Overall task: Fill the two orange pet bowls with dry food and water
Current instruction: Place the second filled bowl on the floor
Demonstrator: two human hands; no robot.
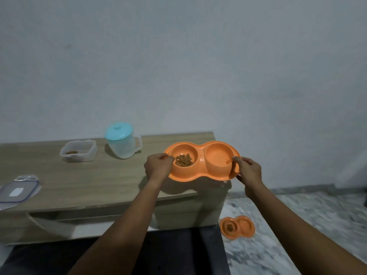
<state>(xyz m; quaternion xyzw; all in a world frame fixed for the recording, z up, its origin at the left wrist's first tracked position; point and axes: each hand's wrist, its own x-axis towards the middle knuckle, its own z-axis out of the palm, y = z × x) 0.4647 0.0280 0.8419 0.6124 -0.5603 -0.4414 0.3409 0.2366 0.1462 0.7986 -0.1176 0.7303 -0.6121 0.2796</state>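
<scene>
An orange double pet bowl (201,155) is held above the right end of the wooden table (79,179). My left hand (157,165) grips its left rim and my right hand (248,171) grips its right rim. Its left cup holds brown dry food (183,160); whether the right cup holds water I cannot tell. A second orange double bowl (244,228) lies on the floor at the right, with some food in its left cup. A lidded blue-topped water jug (123,141) and an open clear food container (78,151) with a little food stand on the table.
The container's clear lid (16,192) lies at the table's left front edge. A pale wall rises behind the table. Marbled floor (297,225) spreads to the right, and a dark mat (178,253) lies in front of the table.
</scene>
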